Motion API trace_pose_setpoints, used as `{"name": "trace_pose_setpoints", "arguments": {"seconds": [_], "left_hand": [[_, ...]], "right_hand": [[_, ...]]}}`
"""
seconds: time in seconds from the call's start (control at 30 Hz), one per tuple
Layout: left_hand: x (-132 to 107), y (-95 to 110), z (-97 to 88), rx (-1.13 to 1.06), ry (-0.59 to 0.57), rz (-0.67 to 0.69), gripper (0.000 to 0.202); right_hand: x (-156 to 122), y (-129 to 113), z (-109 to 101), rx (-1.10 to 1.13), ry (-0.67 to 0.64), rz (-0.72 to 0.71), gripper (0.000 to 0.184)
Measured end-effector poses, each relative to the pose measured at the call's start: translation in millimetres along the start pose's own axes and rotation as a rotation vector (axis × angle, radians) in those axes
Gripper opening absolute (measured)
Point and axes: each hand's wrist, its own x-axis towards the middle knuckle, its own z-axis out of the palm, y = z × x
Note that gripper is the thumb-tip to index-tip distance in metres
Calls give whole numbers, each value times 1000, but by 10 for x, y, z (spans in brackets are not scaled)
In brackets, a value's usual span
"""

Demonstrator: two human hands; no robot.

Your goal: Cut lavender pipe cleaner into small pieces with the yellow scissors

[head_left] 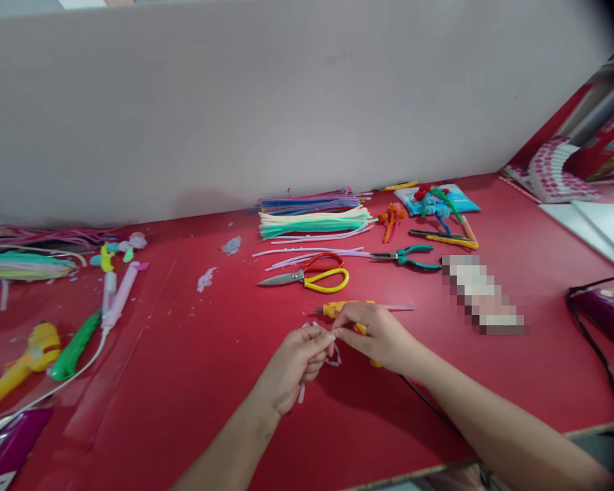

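Observation:
My left hand [301, 360] is closed in a pinch on a pale lilac pipe cleaner [301, 393], bent into loops around the fingers. The right hand [381, 334] pinches the same piece, its fingertips meeting those of the left. Partly hidden behind the right hand lies a yellow glue gun [336, 309] with a clear glue stick [402, 307] at its back. Just beyond are scissors [326, 279] with one red and one yellow handle. Further right lie green-handled pliers [414, 258].
Bundles of pipe cleaners [314, 224] lie by the grey partition [286, 102]. Finished-looking fuzzy pieces [389, 219] sit at the back right. At left are a pink curling-iron-like tool [121, 296], a green-handled tool [76, 348] and a yellow glue gun [44, 344]. A black cord [430, 402] runs toward the front edge.

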Motion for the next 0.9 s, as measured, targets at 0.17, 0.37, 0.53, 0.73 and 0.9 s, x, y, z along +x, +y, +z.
{"name": "trace_pose_setpoints", "arguments": {"seconds": [0.17,0.37,0.53,0.73,0.9], "left_hand": [[-19,43,46,79,40,103,25],[-32,66,49,273,98,184,28],[-10,3,45,114,64,119,27],[-16,-2,26,52,18,64,25],[-16,31,23,-111,-25,92,23]], "right_hand": [[30,11,23,224,9,123,12],[18,-8,17,150,12,137,9],[8,-22,-8,138,-58,122,10],[11,12,29,413,-103,171,12],[24,47,59,836,-76,269,20]]}}
